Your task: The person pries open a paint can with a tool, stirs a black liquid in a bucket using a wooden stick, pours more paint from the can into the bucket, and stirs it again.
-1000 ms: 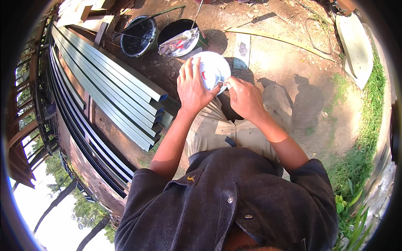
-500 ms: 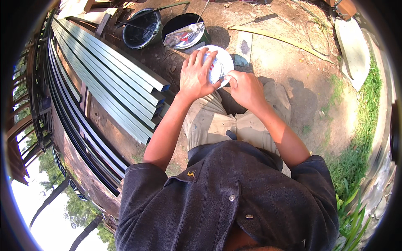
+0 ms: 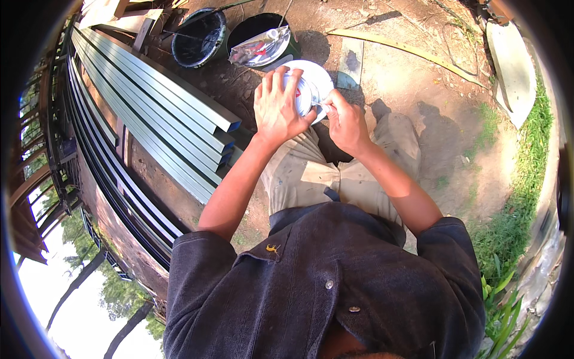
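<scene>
My left hand (image 3: 276, 107) lies over a white round can (image 3: 304, 99) with a red mark on its top. Its fingers reach over the far side and the thumb presses the near rim. Beneath or behind the can shows a larger white disc (image 3: 321, 73); I cannot tell whether it is a separate lid. Against the can's right rim, my right hand (image 3: 350, 124) pinches a small thin pale piece (image 3: 320, 106), mostly hidden by the fingers. Both hands are close together above the ground, just beyond my knees.
Long metal channels (image 3: 149, 107) lie stacked at the left. Beyond my hands stand a black basin (image 3: 200, 39) and a dark bucket (image 3: 242, 33) with a crumpled silvery packet (image 3: 261, 49) over its mouth. A yellowish strip (image 3: 412, 54) lies on the dirt, and a pale curved sheet (image 3: 511, 72) at the right.
My right hand has shifted slightly and turned at the can's rim, and the thin piece shows more between its fingers. My left hand keeps its hold. The view has moved a little.
</scene>
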Motion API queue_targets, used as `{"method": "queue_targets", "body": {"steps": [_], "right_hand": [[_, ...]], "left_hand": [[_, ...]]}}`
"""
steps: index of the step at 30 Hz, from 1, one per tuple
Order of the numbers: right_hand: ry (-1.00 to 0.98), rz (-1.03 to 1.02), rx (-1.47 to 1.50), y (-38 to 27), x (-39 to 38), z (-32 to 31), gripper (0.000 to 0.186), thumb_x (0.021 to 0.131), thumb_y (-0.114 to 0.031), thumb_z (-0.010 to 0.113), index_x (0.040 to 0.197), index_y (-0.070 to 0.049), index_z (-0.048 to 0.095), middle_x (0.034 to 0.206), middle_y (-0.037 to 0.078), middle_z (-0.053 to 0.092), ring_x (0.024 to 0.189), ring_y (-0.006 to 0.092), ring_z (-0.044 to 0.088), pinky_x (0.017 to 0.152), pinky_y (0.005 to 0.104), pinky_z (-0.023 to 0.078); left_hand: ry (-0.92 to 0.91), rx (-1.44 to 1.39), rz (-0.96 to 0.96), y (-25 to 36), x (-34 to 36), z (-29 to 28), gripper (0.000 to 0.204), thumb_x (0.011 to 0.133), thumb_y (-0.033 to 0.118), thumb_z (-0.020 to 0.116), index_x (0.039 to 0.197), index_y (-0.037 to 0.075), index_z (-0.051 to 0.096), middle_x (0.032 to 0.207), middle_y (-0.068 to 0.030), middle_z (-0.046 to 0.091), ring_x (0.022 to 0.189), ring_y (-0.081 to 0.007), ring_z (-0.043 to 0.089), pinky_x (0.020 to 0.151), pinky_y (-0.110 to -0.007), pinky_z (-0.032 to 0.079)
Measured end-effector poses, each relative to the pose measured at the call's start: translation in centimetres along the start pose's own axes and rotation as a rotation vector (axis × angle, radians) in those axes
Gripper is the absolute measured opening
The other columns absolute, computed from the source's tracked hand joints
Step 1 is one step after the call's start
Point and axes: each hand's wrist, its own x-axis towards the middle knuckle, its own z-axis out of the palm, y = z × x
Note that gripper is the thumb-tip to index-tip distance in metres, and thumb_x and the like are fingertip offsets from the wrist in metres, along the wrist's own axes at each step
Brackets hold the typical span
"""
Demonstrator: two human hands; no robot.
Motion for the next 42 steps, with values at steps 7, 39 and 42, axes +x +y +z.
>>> {"method": "queue_targets", "body": {"steps": [7, 39, 42], "right_hand": [[0.053, -0.049, 0.245, 2.6, -0.3, 2.0, 0.010, 0.110, -0.014, 0.062, 0.109, -0.004, 0.061, 0.080, 0.019, 0.067, 0.074, 0.0441, 0.071, 0.063, 0.0440, 0.052], [-0.163, 0.065, -0.343, -4.1, 1.1, -2.4, 0.030, 0.090, -0.016, 0.072, 0.117, -0.008, 0.066, 0.085, 0.024, 0.077, 0.084, 0.0468, 0.077, 0.074, 0.0591, 0.060], [-0.129, 0.058, -0.335, -4.1, 1.5, -1.8, 0.033, 0.089, -0.012, 0.070, 0.121, -0.007, 0.066, 0.086, 0.025, 0.077, 0.084, 0.0475, 0.077, 0.075, 0.0597, 0.060]], "left_hand": [[-0.013, 0.034, -0.008, -0.1, 0.3, 0.3, 0.090, 0.068, 0.044, 0.087, 0.148, 0.014, 0.057, 0.148, -0.0193, 0.054, 0.141, -0.0413, 0.049, 0.113, -0.057, 0.043], [-0.053, 0.065, -0.145, 0.8, -0.6, -0.7, 0.117, 0.070, 0.049, 0.094, 0.169, 0.017, 0.040, 0.168, -0.0239, 0.041, 0.155, -0.0447, 0.039, 0.120, -0.061, 0.042], [0.038, 0.179, 0.126, -1.1, 0.0, -1.3, 0.106, 0.073, 0.054, 0.089, 0.161, 0.013, 0.048, 0.163, -0.0194, 0.048, 0.150, -0.0405, 0.046, 0.117, -0.059, 0.045]]}}
